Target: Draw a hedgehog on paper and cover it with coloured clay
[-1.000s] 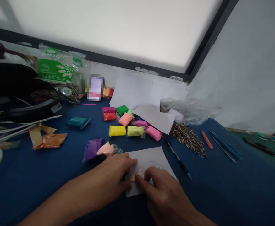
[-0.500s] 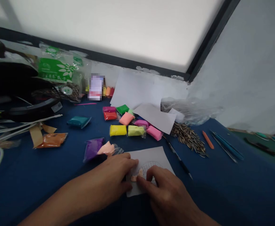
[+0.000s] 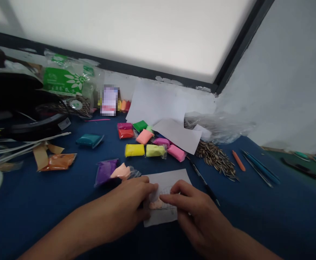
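On the blue table lies a small white paper with a pencil-drawn round shape, partly covered by my hands. Flattened peach clay sticks to the left part of that drawing. My left hand rests on the paper's left edge, its fingers and thumb apart, holding the sheet down. From the right, my right hand reaches over the drawing; its index fingertip touches the clay, and nothing shows between its fingers. Just beyond my left hand, an opened lump of peach clay sits against a purple clay packet.
Coloured clay packets lie beyond the paper. A black pen, a sunflower seed pile, an orange stick and blue tweezers are to the right. White cables and an orange packet are at left.
My right hand has shifted slightly right and opened out, its index finger now stretched over the clay. The clay looks flatter and more spread. My left hand stays on the paper.
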The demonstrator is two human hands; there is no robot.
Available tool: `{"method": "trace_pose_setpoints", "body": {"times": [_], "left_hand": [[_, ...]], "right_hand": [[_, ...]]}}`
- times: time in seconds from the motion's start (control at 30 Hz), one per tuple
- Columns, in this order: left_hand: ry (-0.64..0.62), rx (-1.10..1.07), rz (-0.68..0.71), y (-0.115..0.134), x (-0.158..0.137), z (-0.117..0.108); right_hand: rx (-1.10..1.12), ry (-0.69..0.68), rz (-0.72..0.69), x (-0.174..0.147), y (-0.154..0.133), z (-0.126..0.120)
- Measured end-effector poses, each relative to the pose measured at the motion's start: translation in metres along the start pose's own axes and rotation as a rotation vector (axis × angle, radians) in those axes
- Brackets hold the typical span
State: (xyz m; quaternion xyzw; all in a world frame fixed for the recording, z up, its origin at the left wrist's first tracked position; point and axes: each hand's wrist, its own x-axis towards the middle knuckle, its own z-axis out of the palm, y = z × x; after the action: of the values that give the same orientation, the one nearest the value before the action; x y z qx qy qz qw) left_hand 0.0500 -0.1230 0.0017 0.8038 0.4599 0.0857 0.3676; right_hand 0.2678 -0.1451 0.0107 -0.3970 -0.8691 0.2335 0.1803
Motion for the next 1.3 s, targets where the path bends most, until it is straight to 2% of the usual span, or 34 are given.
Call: {"method": "trace_pose_setpoints", "body": {"times": [0.1,0.33,0.7,0.93,1.13,1.3], "left_hand": [[0.004,-0.013,-0.011,-0.005,0.001,0.003],[0.049,-0.055,-0.088,-0.009,-0.006,0.004],[-0.004,-0.069,-0.1,0.0,-0.004,-0.007],[-0.026,-0.093,-0.134,0.005,-0.005,-0.01],[-0.041,-0.09,-0.149,0.003,-0.005,-0.01],[-0.054,-0.099,-0.094,0.0,-0.004,-0.008]], "right_hand": [[-0.078,-0.017,-0.036,0.001,0.001,-0.001],[-0.208,-0.029,-0.154,0.002,0.007,0.018],[-0.191,-0.065,-0.148,0.007,0.003,0.027],[-0.075,-0.028,-0.146,0.004,0.004,0.024],[-0.135,-0.003,-0.155,0.004,0.005,0.027],[-0.168,-0.02,-0.166,0.006,0.006,0.03]]}}
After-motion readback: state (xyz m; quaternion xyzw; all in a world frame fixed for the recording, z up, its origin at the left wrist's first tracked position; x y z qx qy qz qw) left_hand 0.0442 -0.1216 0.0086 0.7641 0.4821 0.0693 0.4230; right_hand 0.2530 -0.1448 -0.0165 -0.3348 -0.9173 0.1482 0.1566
